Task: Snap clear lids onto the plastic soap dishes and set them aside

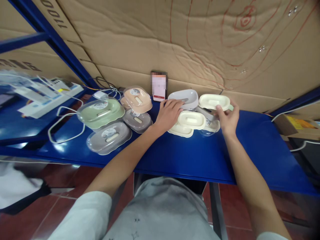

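My left hand (pixel 170 115) reaches over the near rim of a light grey oval soap dish (pixel 188 97), fingers bent over its edge; the thumb is mostly hidden. My right hand (pixel 228 119) grips the right end of a cream soap dish (pixel 212 101), thumb on the near rim and fingers behind. A pale green edge (pixel 231 107) shows by those fingers. Between the hands lie a cream tray (pixel 192 120), another cream tray (pixel 182 130) partly under it, a darker grey piece (pixel 206 113), and a cream piece (pixel 213 126) over a clear lid (pixel 207 133).
Left on the blue table (pixel 160 153) sit lidded dishes: green (pixel 100 113), peach (pixel 137 100), and grey ones (pixel 109 137). A phone (pixel 159 86) leans against the cardboard wall (pixel 130 43). White cables and a power strip (pixel 53 100) lie farther left. A cardboard box (pixel 297 125) stands right.
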